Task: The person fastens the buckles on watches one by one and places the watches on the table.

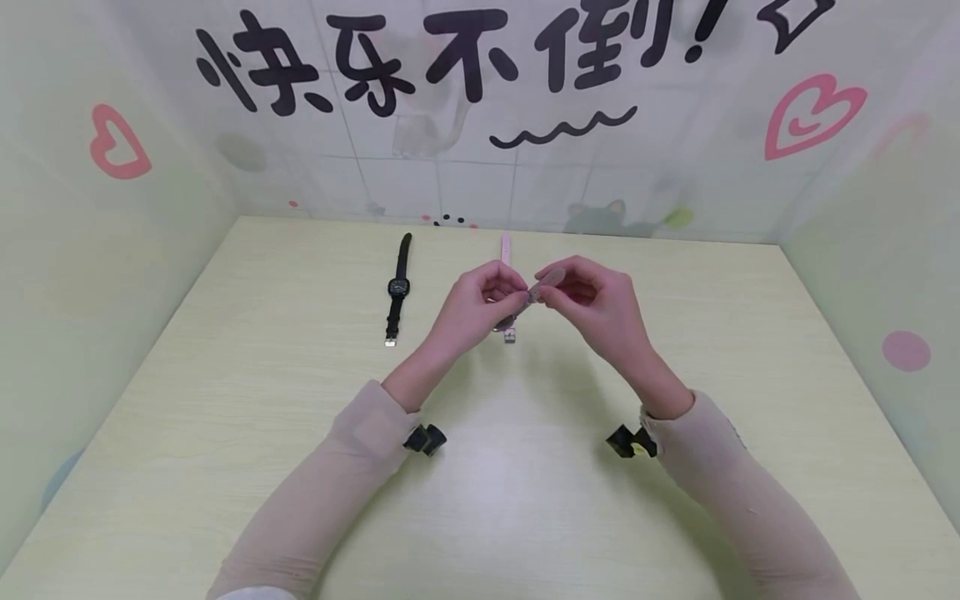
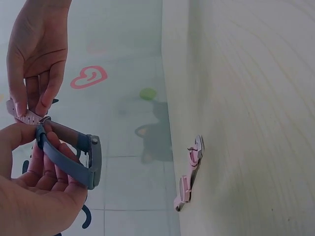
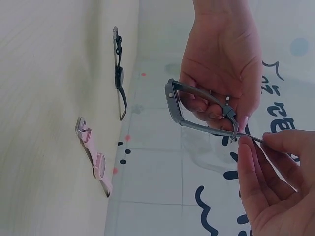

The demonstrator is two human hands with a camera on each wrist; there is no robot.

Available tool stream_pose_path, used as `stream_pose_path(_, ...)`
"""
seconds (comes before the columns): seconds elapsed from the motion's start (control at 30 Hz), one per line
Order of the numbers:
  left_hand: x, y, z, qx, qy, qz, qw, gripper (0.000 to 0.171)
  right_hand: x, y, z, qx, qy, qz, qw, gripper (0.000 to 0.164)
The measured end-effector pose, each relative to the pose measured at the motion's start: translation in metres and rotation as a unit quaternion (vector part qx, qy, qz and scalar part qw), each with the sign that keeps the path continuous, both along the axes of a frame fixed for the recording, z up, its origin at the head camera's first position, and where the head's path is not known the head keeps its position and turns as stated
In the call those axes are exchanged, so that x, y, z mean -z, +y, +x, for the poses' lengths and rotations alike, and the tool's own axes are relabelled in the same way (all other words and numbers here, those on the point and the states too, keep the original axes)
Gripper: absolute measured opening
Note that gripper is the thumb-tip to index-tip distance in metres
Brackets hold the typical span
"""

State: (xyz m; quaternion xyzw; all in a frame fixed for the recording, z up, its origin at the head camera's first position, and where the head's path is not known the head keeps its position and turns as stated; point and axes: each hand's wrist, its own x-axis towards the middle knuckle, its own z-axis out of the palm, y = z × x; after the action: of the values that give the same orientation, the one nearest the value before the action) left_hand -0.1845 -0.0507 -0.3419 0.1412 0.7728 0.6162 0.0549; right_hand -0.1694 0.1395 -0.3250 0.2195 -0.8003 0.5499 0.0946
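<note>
A grey wristwatch (image 2: 94,160) is held above the table between the two hands, its strap looped through the buckle (image 3: 229,112). The left hand (image 1: 480,304) pinches the strap by the buckle, with its other fingers curled inside the loop. Between thumb and fingers, the right hand (image 1: 600,308) pinches the strap's free end (image 1: 553,278), which has holes in it. In the head view the watch case is partly hidden by the left hand. Below and behind lies a pink watch (image 3: 100,167) on the table, partly covered by the left hand in the head view.
A black watch (image 1: 399,287) lies stretched out on the table (image 1: 480,500), left of the hands. Printed wall panels (image 1: 450,183) enclose the table at the back and both sides. Small dark devices (image 1: 425,439) sit at both sleeve cuffs.
</note>
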Motion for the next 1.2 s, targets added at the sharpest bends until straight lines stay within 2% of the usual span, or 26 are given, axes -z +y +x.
stream_pose_path(0.13, 0.001, -0.001, 0.000, 0.003, -0.001, -0.003, 1.0000, 0.012, 0.000, -0.001, 0.001, 0.004, -0.005, 0.013, 1.000, 0.010)
stream_pose_path(0.4, 0.000, -0.005, 0.000, 0.018, -0.033, 0.008, 0.9993, 0.013, 0.003, -0.003, 0.001, 0.002, -0.027, 0.024, 0.999, 0.011)
stream_pose_path(0.73, -0.001, -0.009, -0.001, 0.058, -0.052, 0.003, 0.9969, 0.028, 0.003, 0.002, -0.003, -0.012, -0.079, -0.048, 0.996, 0.015)
stream_pose_path(0.97, 0.002, -0.011, -0.001, 0.065, -0.040, -0.006, 0.9971, 0.024, 0.000, 0.004, -0.001, -0.026, -0.088, -0.091, 0.992, 0.016)
stream_pose_path(1.2, 0.002, -0.010, -0.001, 0.060, -0.036, 0.011, 0.9975, 0.022, 0.000, 0.003, -0.001, 0.002, -0.067, -0.048, 0.997, 0.017)
